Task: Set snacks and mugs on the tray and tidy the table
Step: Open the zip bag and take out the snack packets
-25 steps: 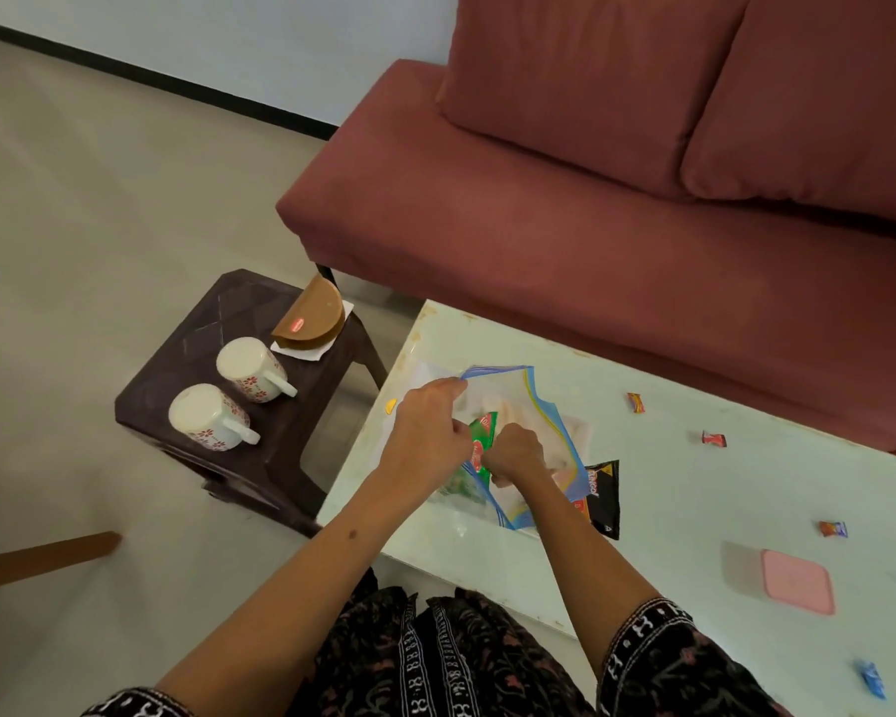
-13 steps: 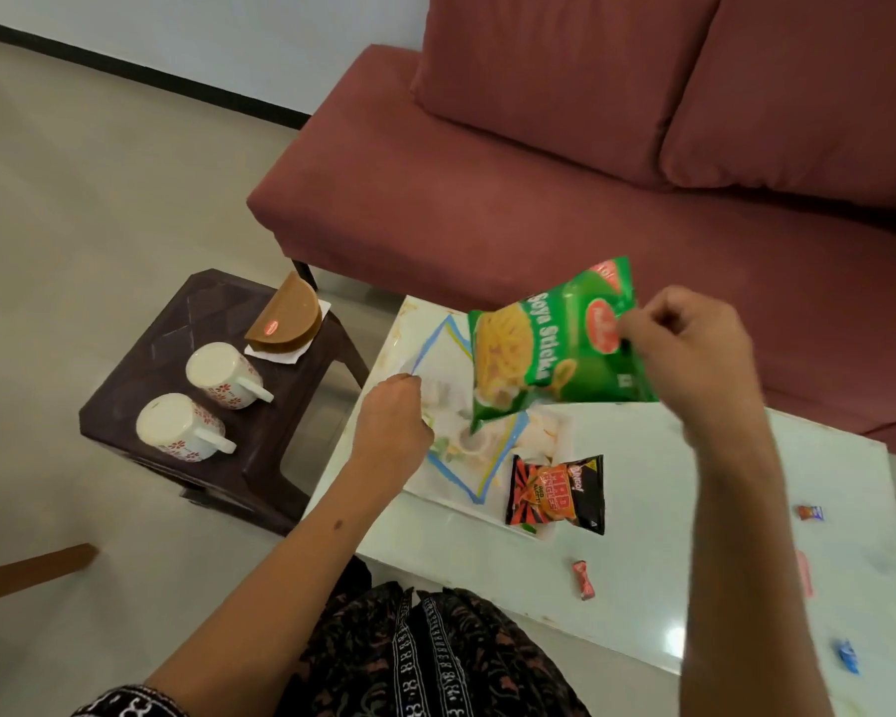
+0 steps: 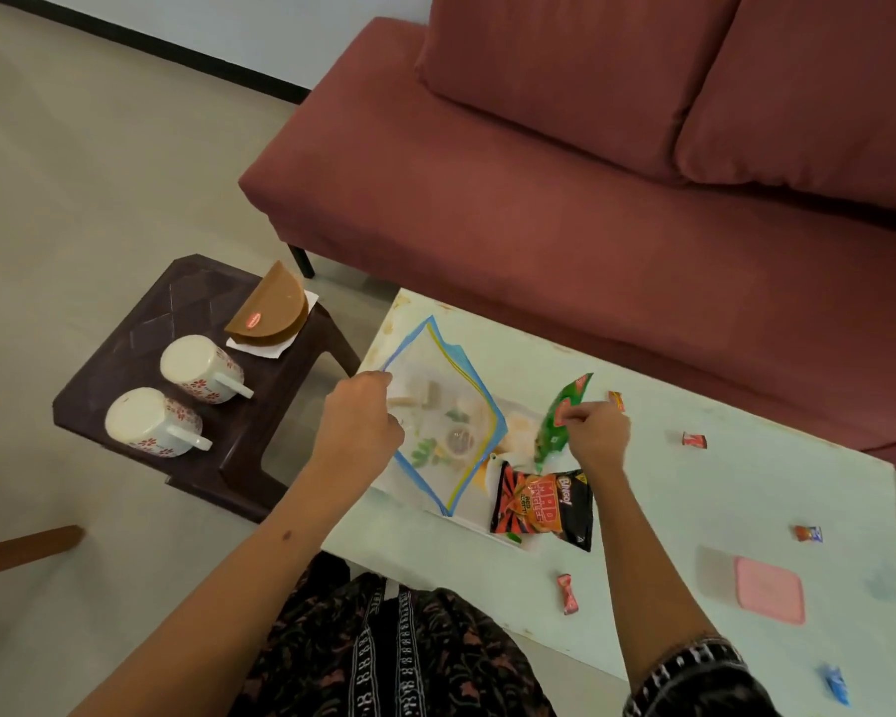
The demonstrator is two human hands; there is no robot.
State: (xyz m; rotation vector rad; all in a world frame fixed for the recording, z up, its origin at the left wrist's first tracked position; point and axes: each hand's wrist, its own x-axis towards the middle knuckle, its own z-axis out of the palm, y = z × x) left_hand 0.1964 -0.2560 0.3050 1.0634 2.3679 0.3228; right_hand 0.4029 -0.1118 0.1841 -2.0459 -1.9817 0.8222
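A patterned tray [image 3: 438, 406] with a blue and yellow border lies tilted on the pale table [image 3: 694, 509]. My left hand [image 3: 358, 426] grips its left edge. My right hand [image 3: 593, 432] pinches a green snack packet [image 3: 559, 421] just right of the tray, low over the table. A black and orange snack packet [image 3: 541, 507] lies below it, at the tray's near right corner. Two white mugs with red flowers [image 3: 200, 370] [image 3: 148, 424] lie upside down on a dark stool [image 3: 125, 344] to the left.
A brown holder with white napkins [image 3: 270, 310] sits on the stool. Several small wrapped candies [image 3: 567, 592] [image 3: 694, 439] [image 3: 808, 533] and a pink square lid [image 3: 769, 589] are scattered on the table. A red sofa [image 3: 539, 173] stands behind the table.
My right hand has brought the green packet down from mid-air to just beside the tray. My left hand has stayed on the tray's left edge.
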